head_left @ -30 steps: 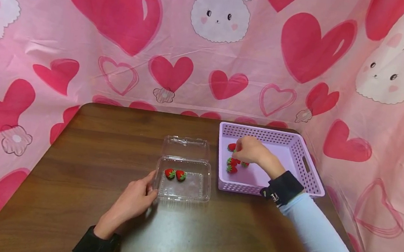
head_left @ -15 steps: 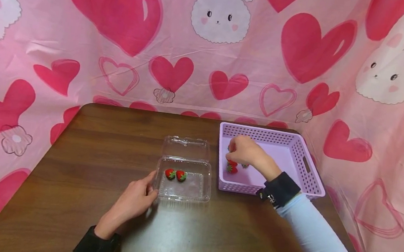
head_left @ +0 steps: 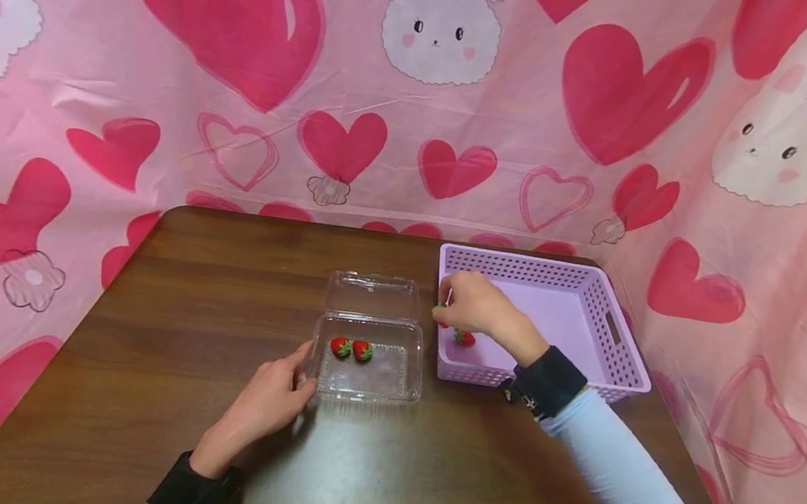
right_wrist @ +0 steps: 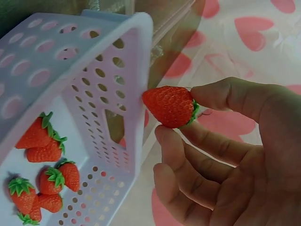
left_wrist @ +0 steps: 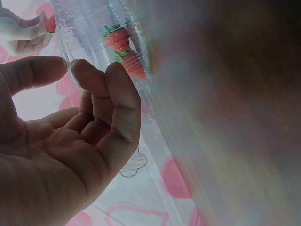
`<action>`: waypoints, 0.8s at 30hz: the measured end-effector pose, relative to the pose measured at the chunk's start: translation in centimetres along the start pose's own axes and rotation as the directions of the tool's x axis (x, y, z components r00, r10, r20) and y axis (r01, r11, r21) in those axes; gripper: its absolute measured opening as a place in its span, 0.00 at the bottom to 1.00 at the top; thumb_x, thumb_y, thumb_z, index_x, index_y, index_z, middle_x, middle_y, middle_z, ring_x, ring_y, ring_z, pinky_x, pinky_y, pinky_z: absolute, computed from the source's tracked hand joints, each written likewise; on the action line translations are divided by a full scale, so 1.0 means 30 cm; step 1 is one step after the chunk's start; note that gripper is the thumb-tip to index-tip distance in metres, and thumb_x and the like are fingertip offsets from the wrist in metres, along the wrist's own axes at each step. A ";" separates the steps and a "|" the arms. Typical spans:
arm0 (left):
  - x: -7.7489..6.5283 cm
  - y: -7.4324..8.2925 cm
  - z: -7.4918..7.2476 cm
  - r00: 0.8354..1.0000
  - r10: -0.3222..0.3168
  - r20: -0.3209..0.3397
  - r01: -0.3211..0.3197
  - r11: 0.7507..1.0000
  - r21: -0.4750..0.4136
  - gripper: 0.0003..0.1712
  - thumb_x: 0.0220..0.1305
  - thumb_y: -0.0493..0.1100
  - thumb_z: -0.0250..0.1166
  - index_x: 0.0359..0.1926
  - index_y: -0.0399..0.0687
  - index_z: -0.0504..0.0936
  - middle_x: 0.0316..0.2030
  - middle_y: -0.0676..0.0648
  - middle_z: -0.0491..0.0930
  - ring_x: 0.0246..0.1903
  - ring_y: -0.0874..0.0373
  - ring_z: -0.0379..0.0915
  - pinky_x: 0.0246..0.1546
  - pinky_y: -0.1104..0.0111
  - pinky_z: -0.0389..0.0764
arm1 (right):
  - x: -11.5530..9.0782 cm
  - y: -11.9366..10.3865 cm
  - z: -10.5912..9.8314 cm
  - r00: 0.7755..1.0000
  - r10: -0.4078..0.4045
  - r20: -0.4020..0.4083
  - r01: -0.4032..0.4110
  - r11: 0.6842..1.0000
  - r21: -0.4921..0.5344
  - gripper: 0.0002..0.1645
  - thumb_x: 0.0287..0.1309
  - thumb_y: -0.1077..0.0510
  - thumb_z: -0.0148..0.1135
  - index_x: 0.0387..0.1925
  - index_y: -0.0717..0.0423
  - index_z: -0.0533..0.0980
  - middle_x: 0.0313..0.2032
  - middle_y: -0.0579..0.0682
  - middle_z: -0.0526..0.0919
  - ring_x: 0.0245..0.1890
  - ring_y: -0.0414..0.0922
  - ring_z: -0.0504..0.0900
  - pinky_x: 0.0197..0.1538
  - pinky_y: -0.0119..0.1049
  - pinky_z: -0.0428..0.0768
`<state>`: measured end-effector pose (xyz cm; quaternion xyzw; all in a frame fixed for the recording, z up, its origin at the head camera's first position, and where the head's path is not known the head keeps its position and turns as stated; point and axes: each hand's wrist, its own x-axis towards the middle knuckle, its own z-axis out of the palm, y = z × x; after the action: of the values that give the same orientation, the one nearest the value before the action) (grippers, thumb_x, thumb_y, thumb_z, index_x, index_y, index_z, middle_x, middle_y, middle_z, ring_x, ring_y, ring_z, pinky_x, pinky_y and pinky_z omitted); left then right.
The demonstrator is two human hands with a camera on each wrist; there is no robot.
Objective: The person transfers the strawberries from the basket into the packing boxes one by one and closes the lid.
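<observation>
With thumb and fingertips my left hand [head_left: 268, 399] pinches the near-left edge of a clear plastic clamshell box [head_left: 388, 376], as the left wrist view also shows. The box lies with its lid folded back, and two red strawberries sit side by side inside it. A strawberry [right_wrist: 170, 106] with a green cap is pinched in my right hand [head_left: 480, 305], above the left rim of the purple basket [head_left: 569, 319]. Several other strawberries [right_wrist: 51, 180] lie on the basket's floor, mostly hidden behind the hand in the head view.
A dark brown wooden table [head_left: 217, 296] bears the box and the basket, which stands just right of the box. Pink cloth [head_left: 407, 101] with hearts and rabbits hangs behind the table and along its sides.
My right hand has moved left within the basket to its left rim, now carrying a strawberry. The left hand and the box have stayed in place.
</observation>
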<state>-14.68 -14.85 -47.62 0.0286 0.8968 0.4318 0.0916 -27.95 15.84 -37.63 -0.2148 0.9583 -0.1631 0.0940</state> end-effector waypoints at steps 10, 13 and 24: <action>0.002 -0.002 0.001 1.000 -0.008 -0.007 0.008 1.000 0.011 0.41 0.69 0.37 0.64 0.80 0.40 0.63 0.25 0.48 0.71 0.20 0.56 0.68 0.19 0.67 0.68 | 0.005 -0.057 0.021 0.998 -0.054 0.011 0.054 0.999 0.003 0.08 0.58 0.54 0.73 0.33 0.54 0.83 0.24 0.46 0.79 0.28 0.46 0.77 0.32 0.40 0.75; 0.004 -0.002 0.002 1.000 -0.014 0.002 0.014 1.000 -0.003 0.41 0.70 0.37 0.64 0.81 0.40 0.62 0.25 0.47 0.72 0.21 0.55 0.69 0.19 0.67 0.70 | 0.007 -0.069 0.038 0.997 -0.076 0.024 0.076 0.997 0.023 0.07 0.59 0.55 0.72 0.31 0.53 0.82 0.22 0.45 0.77 0.25 0.45 0.77 0.30 0.39 0.74; 0.003 0.000 0.003 0.999 -0.026 0.019 0.026 0.999 -0.019 0.41 0.70 0.37 0.65 0.81 0.40 0.61 0.27 0.46 0.72 0.21 0.54 0.70 0.20 0.67 0.71 | 0.022 -0.112 0.104 0.995 -0.076 0.067 0.073 0.997 0.038 0.08 0.60 0.54 0.74 0.34 0.54 0.85 0.25 0.46 0.81 0.26 0.46 0.79 0.28 0.38 0.78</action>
<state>-14.75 -14.76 -47.69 0.0201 0.8921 0.4388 0.1060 -26.47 11.83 -39.41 -0.2543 0.9428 -0.1760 0.1243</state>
